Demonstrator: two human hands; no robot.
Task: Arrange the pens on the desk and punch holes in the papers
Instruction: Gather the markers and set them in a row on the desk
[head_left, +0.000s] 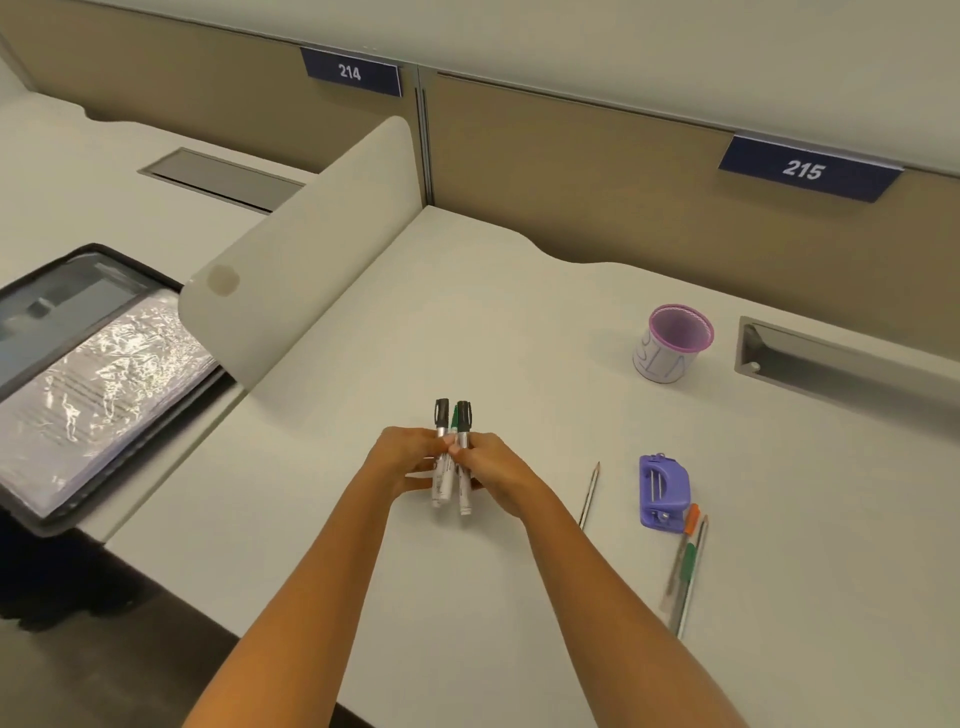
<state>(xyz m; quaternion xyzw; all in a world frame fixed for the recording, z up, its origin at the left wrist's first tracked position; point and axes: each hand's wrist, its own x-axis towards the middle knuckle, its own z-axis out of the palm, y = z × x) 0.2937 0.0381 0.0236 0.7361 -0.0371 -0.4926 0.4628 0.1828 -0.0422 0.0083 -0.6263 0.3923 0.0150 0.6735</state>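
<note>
Marker pens (451, 457), bundled upright: gripped by left hand (402, 457) and right hand (491, 462), fingers curled round, above surface (467, 322). Purple hole punch (664, 491), pen cup (672, 343): right.

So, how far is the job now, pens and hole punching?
Nothing looks finished: the purple-rimmed pen cup seems empty. In hand: the left hand and right hand grip a bundle of black-capped markers. Remaining: a grey pencil and orange- and green-marked pens lie loose; the purple plastic hole punch is untouched, the papers lie in the black folder.
</note>
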